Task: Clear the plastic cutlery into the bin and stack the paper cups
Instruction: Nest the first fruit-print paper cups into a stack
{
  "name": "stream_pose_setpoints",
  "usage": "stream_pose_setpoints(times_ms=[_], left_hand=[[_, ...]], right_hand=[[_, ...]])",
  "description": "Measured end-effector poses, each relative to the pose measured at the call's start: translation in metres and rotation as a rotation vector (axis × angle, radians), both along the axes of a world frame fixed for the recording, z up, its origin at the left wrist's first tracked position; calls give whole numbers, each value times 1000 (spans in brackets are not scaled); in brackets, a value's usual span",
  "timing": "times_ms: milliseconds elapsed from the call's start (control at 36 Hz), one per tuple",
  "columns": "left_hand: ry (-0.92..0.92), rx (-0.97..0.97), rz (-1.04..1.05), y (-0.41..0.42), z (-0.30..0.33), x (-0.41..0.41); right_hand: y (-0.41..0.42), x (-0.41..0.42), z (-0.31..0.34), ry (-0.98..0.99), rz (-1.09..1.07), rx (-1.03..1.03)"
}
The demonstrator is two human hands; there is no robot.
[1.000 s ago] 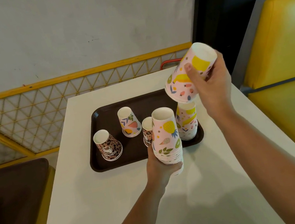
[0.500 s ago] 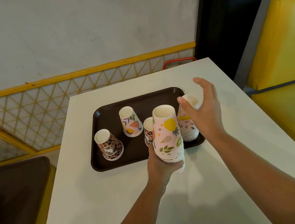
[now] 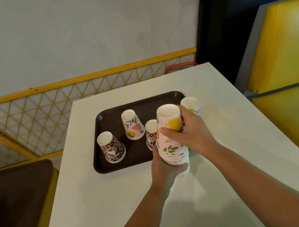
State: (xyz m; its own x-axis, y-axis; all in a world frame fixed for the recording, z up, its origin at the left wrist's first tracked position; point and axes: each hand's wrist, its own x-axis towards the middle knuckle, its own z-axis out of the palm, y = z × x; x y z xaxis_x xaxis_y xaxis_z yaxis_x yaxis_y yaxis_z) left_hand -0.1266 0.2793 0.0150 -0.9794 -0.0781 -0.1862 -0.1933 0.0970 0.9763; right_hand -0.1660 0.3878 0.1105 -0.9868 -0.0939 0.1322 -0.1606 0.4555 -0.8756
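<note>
On the dark brown plastic tray, inverted paper cups wait. Left hand cradles the pink patterned paper-cup stack from below — steadying it; right hand wraps its top cup, likely seating it.

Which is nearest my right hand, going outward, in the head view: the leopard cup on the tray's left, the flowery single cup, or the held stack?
From the right hand:
1. Held stack, in its grip, left hand below.
2. Flowery single cup, mid-tray.
3. Leopard cup, tray's left side.
</note>
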Motion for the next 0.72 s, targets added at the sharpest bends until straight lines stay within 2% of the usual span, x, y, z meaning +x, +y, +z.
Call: stream_pose_setpoints(times_ms=[333, 583, 722], left_hand=[[14, 3, -3, 0, -3, -2], [-31, 6, 13, -5, -10, -1], [-49, -7, 18, -6, -12, -3]], right_hand=[[3, -6, 19, 77, -48, -70], [22, -28, 38, 35, -227, -507], [36, -52, 40, 151, -365, -472]])
